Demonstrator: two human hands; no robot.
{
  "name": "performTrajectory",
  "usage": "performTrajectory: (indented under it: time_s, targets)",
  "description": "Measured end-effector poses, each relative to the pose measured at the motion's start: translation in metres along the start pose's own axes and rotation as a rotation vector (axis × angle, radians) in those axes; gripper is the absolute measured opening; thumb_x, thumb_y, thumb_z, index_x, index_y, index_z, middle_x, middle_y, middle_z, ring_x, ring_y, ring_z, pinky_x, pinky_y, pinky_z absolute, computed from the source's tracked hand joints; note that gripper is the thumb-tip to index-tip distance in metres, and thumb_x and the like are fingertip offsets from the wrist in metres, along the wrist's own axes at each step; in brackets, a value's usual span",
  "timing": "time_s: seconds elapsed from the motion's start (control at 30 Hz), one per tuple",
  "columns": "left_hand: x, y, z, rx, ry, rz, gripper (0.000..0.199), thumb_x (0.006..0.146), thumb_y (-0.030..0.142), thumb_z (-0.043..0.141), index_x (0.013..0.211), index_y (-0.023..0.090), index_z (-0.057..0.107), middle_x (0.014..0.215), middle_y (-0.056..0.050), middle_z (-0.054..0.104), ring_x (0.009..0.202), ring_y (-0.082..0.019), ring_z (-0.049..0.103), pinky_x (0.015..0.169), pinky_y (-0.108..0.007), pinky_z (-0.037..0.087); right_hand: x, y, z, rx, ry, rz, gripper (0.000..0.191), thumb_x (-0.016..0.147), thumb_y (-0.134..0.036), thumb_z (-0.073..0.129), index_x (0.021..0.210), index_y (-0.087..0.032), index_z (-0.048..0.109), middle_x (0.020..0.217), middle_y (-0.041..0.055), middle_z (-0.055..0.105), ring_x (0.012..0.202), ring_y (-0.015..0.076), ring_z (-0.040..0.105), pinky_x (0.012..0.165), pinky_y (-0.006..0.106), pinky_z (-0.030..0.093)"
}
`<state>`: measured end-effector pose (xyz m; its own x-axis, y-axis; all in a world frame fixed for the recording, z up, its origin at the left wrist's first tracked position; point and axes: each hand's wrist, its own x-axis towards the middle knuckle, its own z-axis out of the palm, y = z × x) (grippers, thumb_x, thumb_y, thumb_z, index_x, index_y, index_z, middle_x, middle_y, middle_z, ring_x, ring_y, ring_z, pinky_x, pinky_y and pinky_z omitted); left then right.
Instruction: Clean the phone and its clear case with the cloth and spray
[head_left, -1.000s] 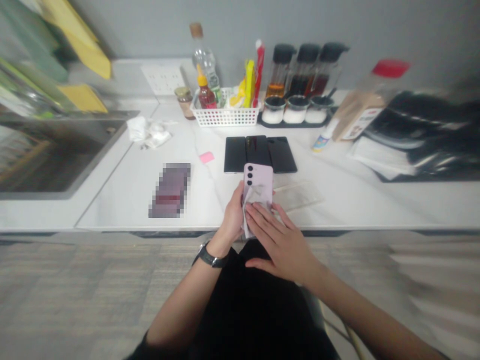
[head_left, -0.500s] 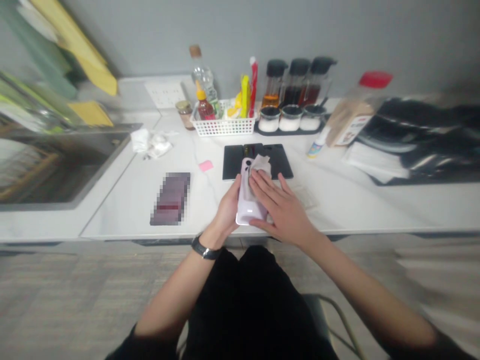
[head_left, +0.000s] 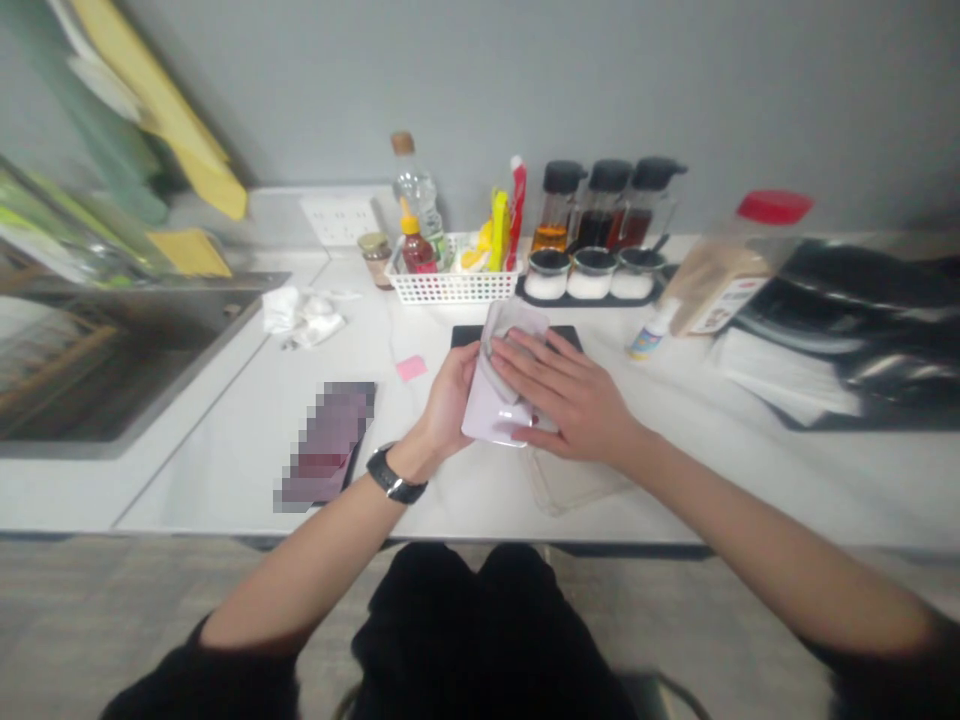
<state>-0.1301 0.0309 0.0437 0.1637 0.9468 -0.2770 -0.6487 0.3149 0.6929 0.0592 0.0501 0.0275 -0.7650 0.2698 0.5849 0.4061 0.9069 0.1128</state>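
My left hand grips the left edge of a lilac smartphone held tilted just above the counter, with its back facing up. My right hand lies flat on top, pressing a translucent wipe against the phone's upper part, which hides the camera lenses. Beyond the hands, a black phone lies partly hidden. A clear plastic sheet lies under my right wrist. A black wristwatch sits on my left wrist.
A pixelated phone-like object and a pink sticky note lie left of my hands on the white counter. Crumpled tissues and a steel sink are further left. A basket, jars and dispensers line the back.
The phone has swung from upright to tilted and dropped nearer the counter's front. The wipe has moved up it, with my right hand sliding over it. The view has tilted upward.
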Motion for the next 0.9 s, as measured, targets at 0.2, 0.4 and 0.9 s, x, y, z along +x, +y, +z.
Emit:
performTrajectory:
  time_s: [0.2, 0.4, 0.9]
  targets:
    - [0.003, -0.011, -0.008, -0.059, -0.003, -0.157, 0.047, 0.098, 0.043, 0.045, 0.110, 0.011, 0.078, 0.094, -0.012, 0.083, 0.102, -0.029, 0.080, 0.081, -0.033, 0.065, -0.011, -0.001, 0.017, 0.030, 0.054, -0.263, 0.079, 0.108, -0.061, 0.053, 0.165, -0.009, 0.042, 0.160, 0.0141, 0.062, 0.155, 0.0261, 0.053, 0.133, 0.048, 0.039]
    - [0.002, -0.015, -0.003, -0.035, 0.110, -0.075, 0.036, 0.098, 0.033, 0.049, 0.110, 0.016, 0.077, 0.091, -0.005, 0.082, 0.102, -0.028, 0.080, 0.090, -0.038, 0.065, -0.015, 0.023, 0.008, 0.070, 0.051, 0.036, 0.070, 0.109, -0.052, 0.055, 0.170, -0.023, 0.037, 0.163, 0.0100, 0.058, 0.155, 0.0313, 0.052, 0.133, 0.059, 0.037]
    - [0.003, -0.015, -0.007, -0.030, 0.051, -0.049, 0.036, 0.094, 0.037, 0.052, 0.105, 0.016, 0.080, 0.099, -0.007, 0.084, 0.097, -0.029, 0.080, 0.087, -0.039, 0.064, -0.018, 0.022, 0.009, 0.025, 0.107, 0.104, 0.060, 0.111, -0.044, 0.052, 0.164, -0.015, 0.048, 0.160, 0.0137, 0.060, 0.153, 0.0299, 0.055, 0.131, 0.055, 0.042]
